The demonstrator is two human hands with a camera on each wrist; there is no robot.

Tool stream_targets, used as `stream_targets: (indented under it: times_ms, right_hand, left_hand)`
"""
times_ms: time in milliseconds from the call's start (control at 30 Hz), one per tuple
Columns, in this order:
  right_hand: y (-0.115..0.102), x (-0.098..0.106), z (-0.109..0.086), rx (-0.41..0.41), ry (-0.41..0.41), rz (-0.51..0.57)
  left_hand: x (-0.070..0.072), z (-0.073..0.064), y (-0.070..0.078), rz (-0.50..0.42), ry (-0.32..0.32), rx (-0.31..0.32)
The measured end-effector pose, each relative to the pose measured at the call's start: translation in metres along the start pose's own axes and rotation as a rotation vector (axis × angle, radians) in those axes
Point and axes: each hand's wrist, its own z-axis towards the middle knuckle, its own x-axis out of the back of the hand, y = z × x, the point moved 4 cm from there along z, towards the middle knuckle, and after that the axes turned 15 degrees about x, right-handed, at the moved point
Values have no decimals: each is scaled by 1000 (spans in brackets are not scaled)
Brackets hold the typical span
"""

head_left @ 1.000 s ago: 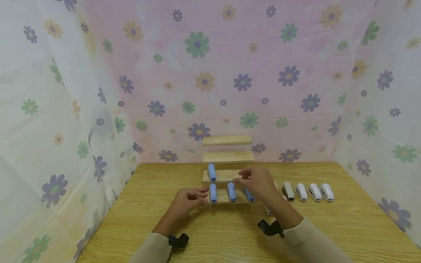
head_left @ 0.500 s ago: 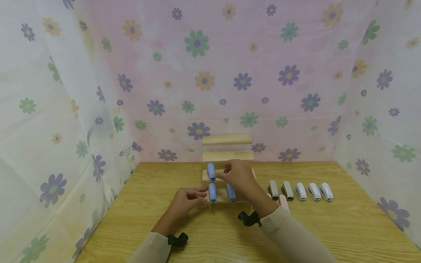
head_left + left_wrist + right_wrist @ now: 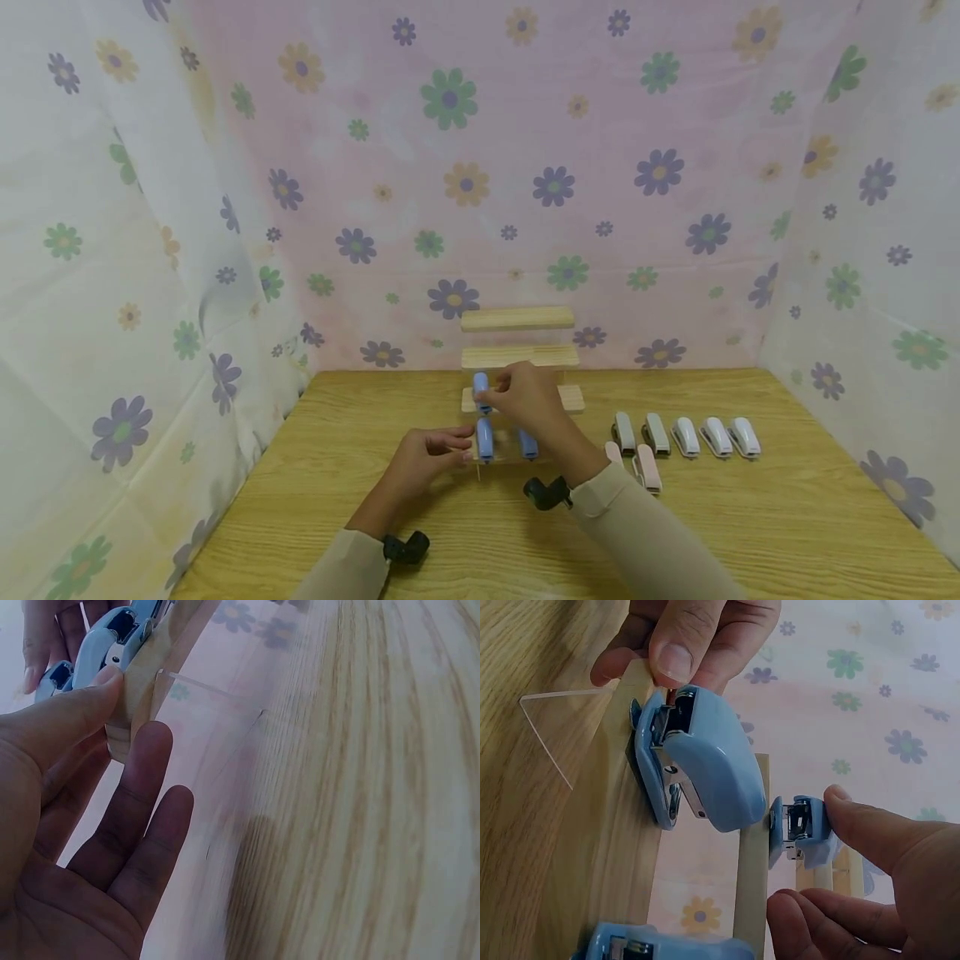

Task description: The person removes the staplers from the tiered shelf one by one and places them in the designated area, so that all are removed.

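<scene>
A stepped wooden rack (image 3: 517, 319) stands on the table, bearing light-blue staplers. My left hand (image 3: 422, 462) pinches the left end of its lowest step, thumb beside the lower left stapler (image 3: 712, 761). On the step above sits another blue stapler (image 3: 481, 383). My right hand (image 3: 528, 404) is at that one: its thumb touches the stapler in the right wrist view, while the other fingers lie below, seemingly apart from it. A further blue stapler (image 3: 528, 445) on the lowest step is partly covered by my right hand. The lowest step's right end is hidden behind that hand and arm.
Right of the rack, a row on the table holds two grey staplers (image 3: 656, 434) and several white staplers (image 3: 716, 437). Pink staplers (image 3: 647, 469) lie in front, one partly behind my right arm. Floral cloth (image 3: 555, 108) hangs around the table (image 3: 787, 517).
My right hand has moved left from the lowest step's right side to the upper blue stapler, its thumb now touching it. The pink and grey staplers have come into view. My left hand has stayed put.
</scene>
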Motion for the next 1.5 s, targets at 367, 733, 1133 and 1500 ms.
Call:
stream_targets:
  times_ms: [367,733,1133,1500]
  right_hand:
    - [-4,-5,4,-12,-17,41]
    - [-4,-4,4,-4,12,60]
    - [6,6,-7,9,54,88]
    - [23,24,-29,51,115,111]
  left_hand:
    - [0,0,-1,12,11,1]
    - [0,-1,-1,-4,6,16]
    - [0,-1,0,-10,-6,-3]
    - [0,-2,3,20,19,-4]
